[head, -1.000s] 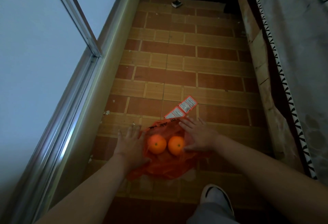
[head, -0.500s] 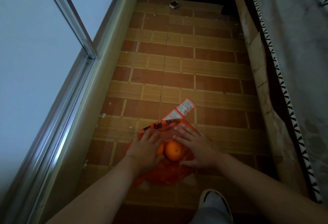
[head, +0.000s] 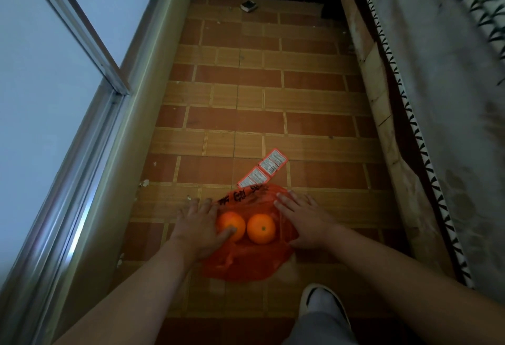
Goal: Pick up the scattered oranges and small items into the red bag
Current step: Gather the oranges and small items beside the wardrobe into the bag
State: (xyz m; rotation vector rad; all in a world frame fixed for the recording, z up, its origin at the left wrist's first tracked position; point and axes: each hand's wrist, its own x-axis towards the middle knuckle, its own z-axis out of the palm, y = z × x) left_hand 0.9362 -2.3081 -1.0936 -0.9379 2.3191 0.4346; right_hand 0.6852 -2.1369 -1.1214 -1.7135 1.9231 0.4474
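Two oranges [head: 231,225] [head: 261,228] lie side by side on flattened red bag [head: 246,265], on tile floor.
Left hand [head: 196,228] flat, fingers straight, thumb touching left orange; grips nothing.
Right hand [head: 303,220] flat on bag edge, fingers spread.
Bag mouth unclear, probably not open.
Risks: round oranges roll off if plastic tugged; packet strip [head: 263,172] beyond bag overlooked.

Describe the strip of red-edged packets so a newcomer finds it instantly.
Start at the red bag on the tiled floor, between the two hands. At the bag's far edge lies the packet strip, flat and angled. Unlike the two round oranges, it is a thin white-paneled strip with red borders.
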